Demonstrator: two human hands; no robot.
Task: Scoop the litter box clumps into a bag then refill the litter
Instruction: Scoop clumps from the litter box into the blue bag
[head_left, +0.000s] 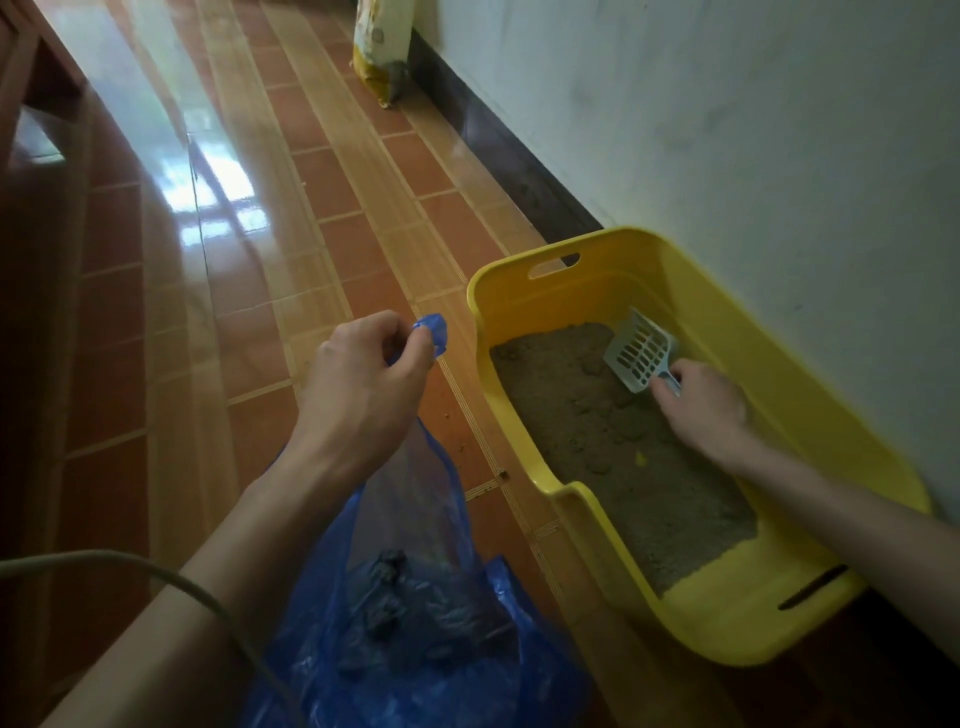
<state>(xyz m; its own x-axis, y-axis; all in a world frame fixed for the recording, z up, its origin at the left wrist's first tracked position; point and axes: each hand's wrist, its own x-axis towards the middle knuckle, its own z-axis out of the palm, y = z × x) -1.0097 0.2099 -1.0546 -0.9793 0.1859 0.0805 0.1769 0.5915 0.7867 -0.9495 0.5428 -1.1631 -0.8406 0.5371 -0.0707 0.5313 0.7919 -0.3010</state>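
A yellow litter box (519, 291) stands against the wall at the right, holding brown litter (628, 467) with lumps on its surface. My right hand (701, 410) reaches into the box and grips the handle of a pale blue slotted scoop (641, 353), whose blade rests on the litter at the far end. My left hand (363, 374) pinches a handle of a blue plastic bag (431, 613) and holds it up beside the box. Dark clumps lie in the bag's bottom.
A yellow and white litter sack (379, 47) leans against the wall far ahead. The floor is glossy orange tile (332, 218). A dark wooden piece of furniture (31, 104) stands at the far left. A grey cable (156, 571) crosses my left forearm.
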